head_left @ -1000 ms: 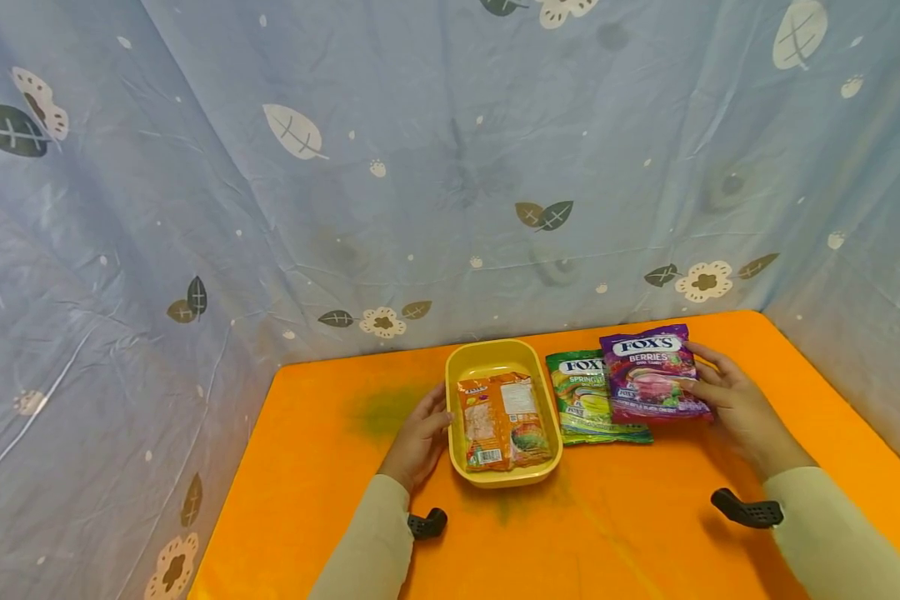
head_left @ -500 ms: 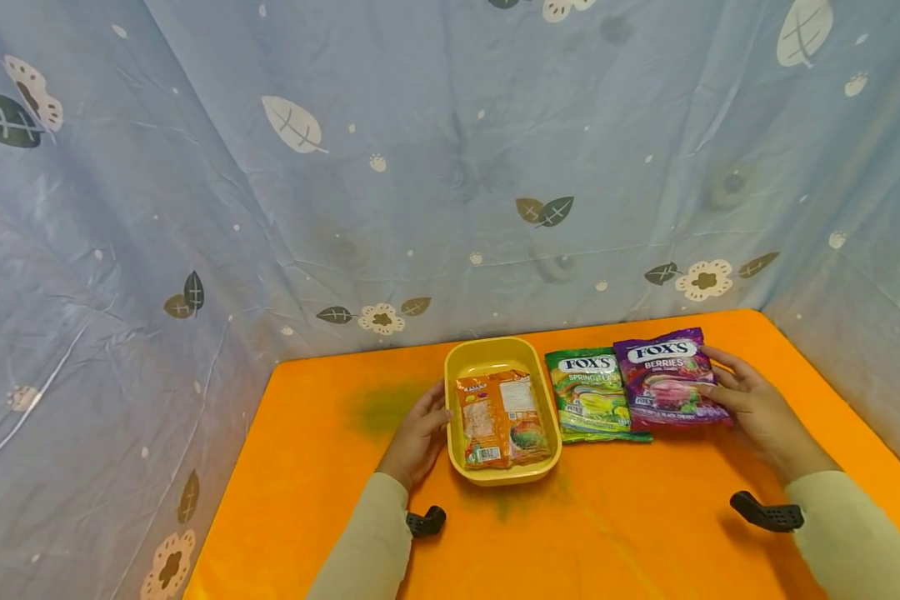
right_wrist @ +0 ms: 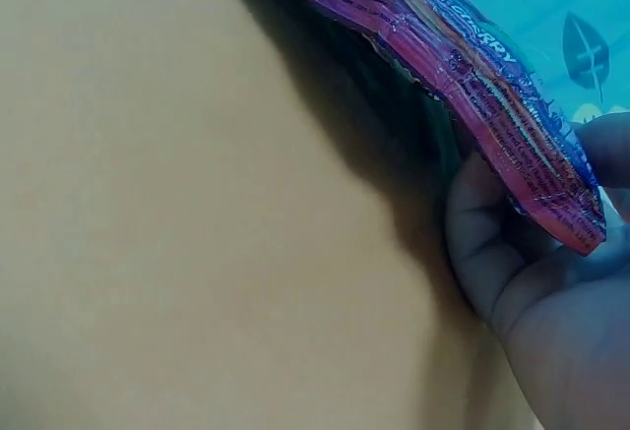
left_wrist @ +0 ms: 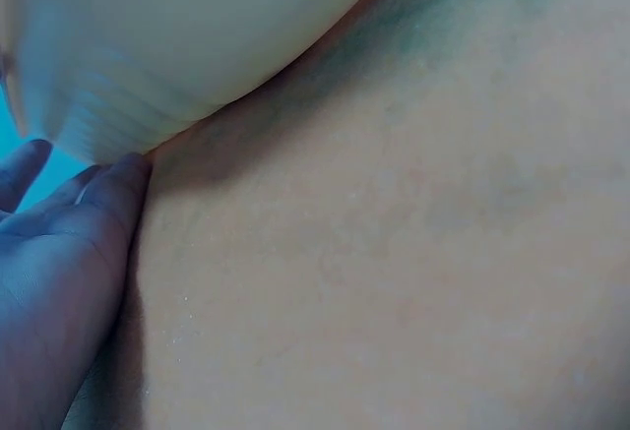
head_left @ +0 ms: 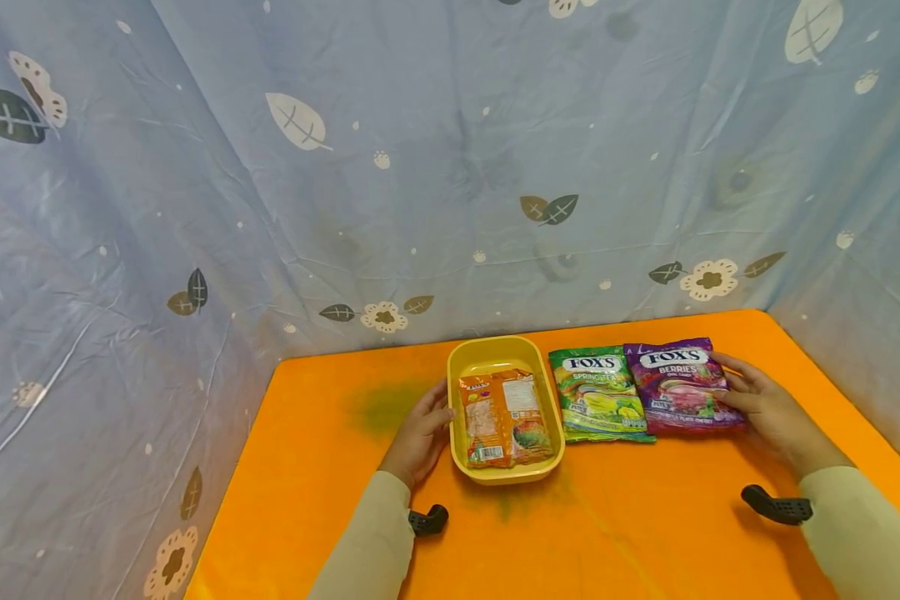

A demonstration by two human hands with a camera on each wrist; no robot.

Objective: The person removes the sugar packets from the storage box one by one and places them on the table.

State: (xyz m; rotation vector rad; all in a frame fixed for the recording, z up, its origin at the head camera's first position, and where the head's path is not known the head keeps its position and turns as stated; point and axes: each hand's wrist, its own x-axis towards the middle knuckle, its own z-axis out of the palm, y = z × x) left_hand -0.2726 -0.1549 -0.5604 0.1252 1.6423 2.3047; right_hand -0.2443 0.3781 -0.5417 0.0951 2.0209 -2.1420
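My right hand (head_left: 776, 417) holds the right edge of a purple FOX'S Berries candy bag (head_left: 678, 387), its thumb on the front. In the right wrist view the bag's lower edge (right_wrist: 522, 159) is tilted up off the table, fingers curled beneath it. Directly left of it lies a green FOX'S Spring Tea candy bag (head_left: 600, 396), partly overlapped at its right edge. My left hand (head_left: 417, 437) rests against the left side of a yellow tray (head_left: 506, 475); in the left wrist view the fingers (left_wrist: 118, 189) touch its outer wall. An orange candy bag (head_left: 502, 417) lies back up inside the tray.
An orange cloth (head_left: 607, 533) covers the table. Behind it and along both sides hangs a blue curtain (head_left: 435, 167) with leaf and flower prints. A black wrist mount (head_left: 776, 505) sticks out from each sleeve.
My right hand has moved the purple candy bag to the right and slightly down, uncovering more of the green bag. The left hand and the tray have stayed in place.
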